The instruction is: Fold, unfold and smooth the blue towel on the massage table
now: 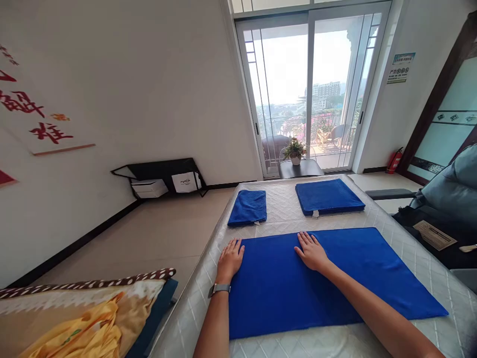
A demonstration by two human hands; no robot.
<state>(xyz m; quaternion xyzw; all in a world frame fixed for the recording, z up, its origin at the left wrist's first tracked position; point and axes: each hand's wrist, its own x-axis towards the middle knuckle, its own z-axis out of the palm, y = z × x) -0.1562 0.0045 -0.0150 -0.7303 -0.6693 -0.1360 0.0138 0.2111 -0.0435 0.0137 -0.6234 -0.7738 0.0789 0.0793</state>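
Note:
A blue towel (276,293) lies spread out flat on the white quilted mattress (201,303). My left hand (230,258), with a grey watch band on its wrist, rests at the towel's far left corner, fingers stretched out. Flat on the towel near the middle of its far edge is my right hand (311,251), its fingers extended and holding nothing. Beyond the towel, a small folded blue towel (248,208) sits at the left. A thicker folded blue stack (330,196) with a white tag lies at the right.
A chair (301,169) bearing a potted plant (295,150) stands past the mattress, before glass sliding doors (311,89). Bedding with a yellow cloth (85,330) is at lower left. A black rack (160,171) stands by the wall. Dark bags (447,199) are at right.

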